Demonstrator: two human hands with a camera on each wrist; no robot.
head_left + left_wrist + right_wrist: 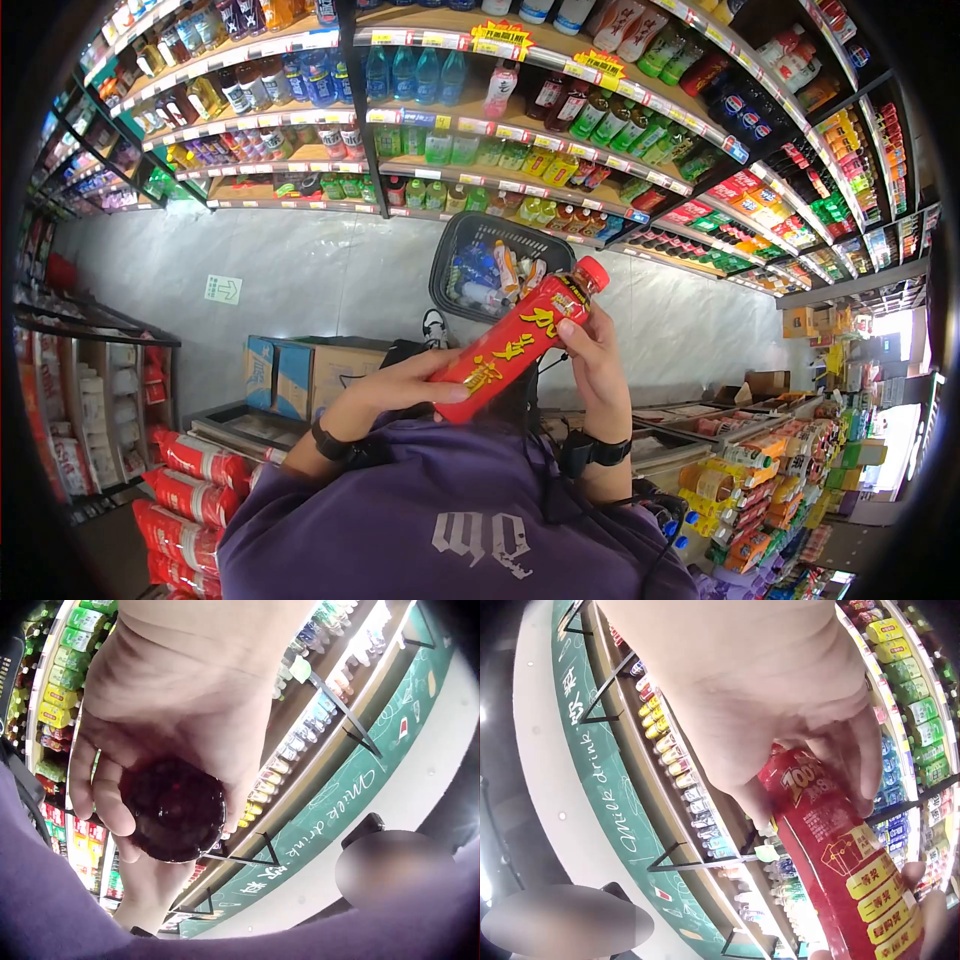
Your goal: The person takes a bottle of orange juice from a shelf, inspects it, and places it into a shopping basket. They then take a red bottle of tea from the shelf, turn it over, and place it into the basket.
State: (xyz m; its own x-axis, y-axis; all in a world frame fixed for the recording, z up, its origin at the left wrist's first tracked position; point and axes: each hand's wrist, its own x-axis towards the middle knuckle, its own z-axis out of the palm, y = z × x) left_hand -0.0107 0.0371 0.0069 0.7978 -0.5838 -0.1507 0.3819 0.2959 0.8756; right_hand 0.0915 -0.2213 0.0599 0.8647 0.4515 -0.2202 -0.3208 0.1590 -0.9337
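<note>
A large red drink bottle (505,350) with yellow characters and a red cap is held slantwise in front of the chest, cap end up to the right. My left hand (415,380) grips it round the lower end; in the left wrist view the dark round base of the bottle (174,810) shows between thumb and fingers. My right hand (598,360) holds the upper part just below the cap. From the right wrist, the bottle's label (847,862) shows yellow boxes of print, with the left fingertips (913,876) at its lower edge.
On the floor ahead stands a dark shopping basket (440,262) with several bottles in it. Drink shelves (410,120) curve along the far side. Cardboard boxes (330,375) and red packets (185,540) lie to the left; stacked drinks (740,490) stand at the right.
</note>
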